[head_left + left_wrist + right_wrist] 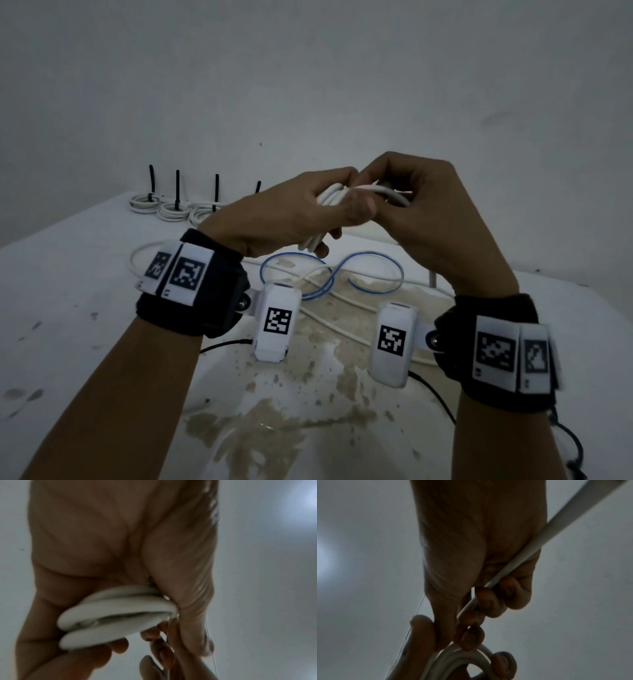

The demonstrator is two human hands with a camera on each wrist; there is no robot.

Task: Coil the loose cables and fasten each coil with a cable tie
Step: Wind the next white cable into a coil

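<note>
I hold a half-wound coil of thick white round cable [330,198] in the air above the white, brown-stained counter [85,291], both hands raised in front of me. My left hand [291,212] has its fingers [118,646] and thumb curled round the stacked loops, clamping them together; the left wrist view shows three or four turns of the coil [116,609] pressed against my palm. My right hand [428,219] meets the left at the coil, and its fingers [489,601] are curled round the free run of the same white cable [539,539], which passes slantwise across my palm and down to the loops [458,657] below.

On the counter beneath my hands lie loose cables: a thin blue round cable [329,274] in a figure-of-eight, and long white strands [346,329] crossing the stained patch. At the far left edge of the counter, well apart from my hands, sits a row of finished white coils [171,210], each bound with a black plastic cable tie [177,188] whose tail stands upright. A plain pale wall [308,85] rises behind the counter. Black wrist straps [205,291] with white coded tags sit on both forearms.
</note>
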